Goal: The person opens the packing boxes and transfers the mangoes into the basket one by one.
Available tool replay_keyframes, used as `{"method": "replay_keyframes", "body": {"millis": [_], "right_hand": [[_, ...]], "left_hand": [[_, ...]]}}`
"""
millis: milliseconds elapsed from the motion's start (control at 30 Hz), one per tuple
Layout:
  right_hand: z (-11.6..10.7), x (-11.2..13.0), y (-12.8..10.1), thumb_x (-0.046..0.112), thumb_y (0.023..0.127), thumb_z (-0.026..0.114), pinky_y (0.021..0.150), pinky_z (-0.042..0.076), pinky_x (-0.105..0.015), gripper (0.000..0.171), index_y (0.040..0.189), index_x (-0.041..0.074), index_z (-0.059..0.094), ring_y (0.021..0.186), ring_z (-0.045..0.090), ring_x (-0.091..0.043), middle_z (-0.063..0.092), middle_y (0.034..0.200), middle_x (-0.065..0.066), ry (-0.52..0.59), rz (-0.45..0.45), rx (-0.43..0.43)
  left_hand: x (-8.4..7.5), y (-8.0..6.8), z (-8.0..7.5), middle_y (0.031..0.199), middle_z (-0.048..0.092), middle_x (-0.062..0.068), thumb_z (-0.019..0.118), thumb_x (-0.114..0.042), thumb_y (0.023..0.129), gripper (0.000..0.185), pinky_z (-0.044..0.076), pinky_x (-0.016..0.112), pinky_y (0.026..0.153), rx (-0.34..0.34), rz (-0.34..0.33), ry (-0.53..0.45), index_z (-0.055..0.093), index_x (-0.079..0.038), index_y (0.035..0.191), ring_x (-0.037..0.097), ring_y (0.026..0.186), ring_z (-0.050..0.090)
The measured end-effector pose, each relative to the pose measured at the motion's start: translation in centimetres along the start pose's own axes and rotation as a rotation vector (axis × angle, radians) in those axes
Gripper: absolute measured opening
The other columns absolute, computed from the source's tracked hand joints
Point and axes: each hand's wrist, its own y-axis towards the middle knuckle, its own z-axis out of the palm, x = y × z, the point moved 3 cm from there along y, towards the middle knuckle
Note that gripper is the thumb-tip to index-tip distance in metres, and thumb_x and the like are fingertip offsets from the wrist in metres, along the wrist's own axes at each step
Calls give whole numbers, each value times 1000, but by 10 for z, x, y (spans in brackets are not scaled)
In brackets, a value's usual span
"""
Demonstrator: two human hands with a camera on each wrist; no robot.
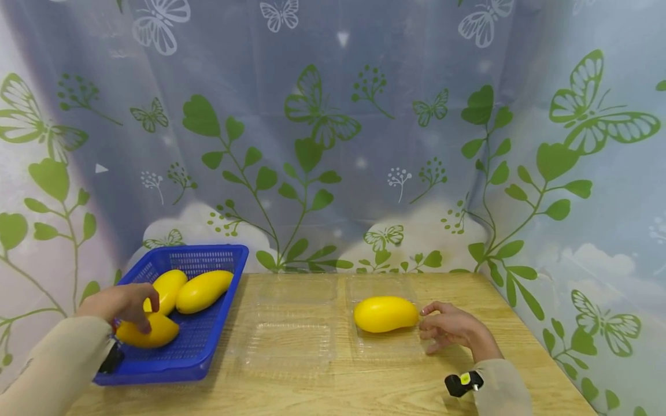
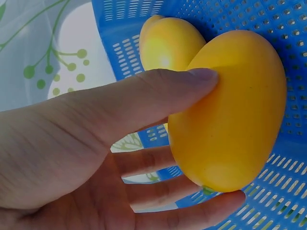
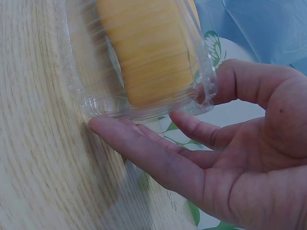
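Note:
My left hand (image 1: 122, 303) is inside the blue basket (image 1: 193, 370), gripping a yellow mango (image 1: 156, 332). In the left wrist view the thumb lies over this mango (image 2: 230, 115), with other fingers beside and beneath it. Two more mangoes, one upright-leaning (image 1: 171, 286) and one slanted (image 1: 204, 292), lie behind in the basket. To the right, another mango (image 1: 386, 315) sits in a clear plastic clamshell box (image 1: 387, 348). My right hand (image 1: 455, 329) touches this box's right end with loosely bent fingers; the right wrist view shows fingertips (image 3: 100, 124) against its wall.
A second clear clamshell box (image 1: 288, 346) stands between the basket and the mango's box, its lid (image 1: 296, 289) laid back. All stand on a wood-grain table (image 1: 312, 398). A butterfly-and-leaf-print curtain (image 1: 333, 202) rises behind the table and at both sides.

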Motion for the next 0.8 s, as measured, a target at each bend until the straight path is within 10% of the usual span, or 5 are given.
{"method": "replay_keyframes", "body": {"millis": [800], "right_hand": [[2,1,0,8,96,57,75,65,-43,47,130,-4,26,69,49,-13,45,76,-2,-4,0,-7]], "left_hand": [[-27,-3,-13,128,55,37,85,-14,82,49,57,57,85,-77,148,133,62,1,123,36,95,60]]}}
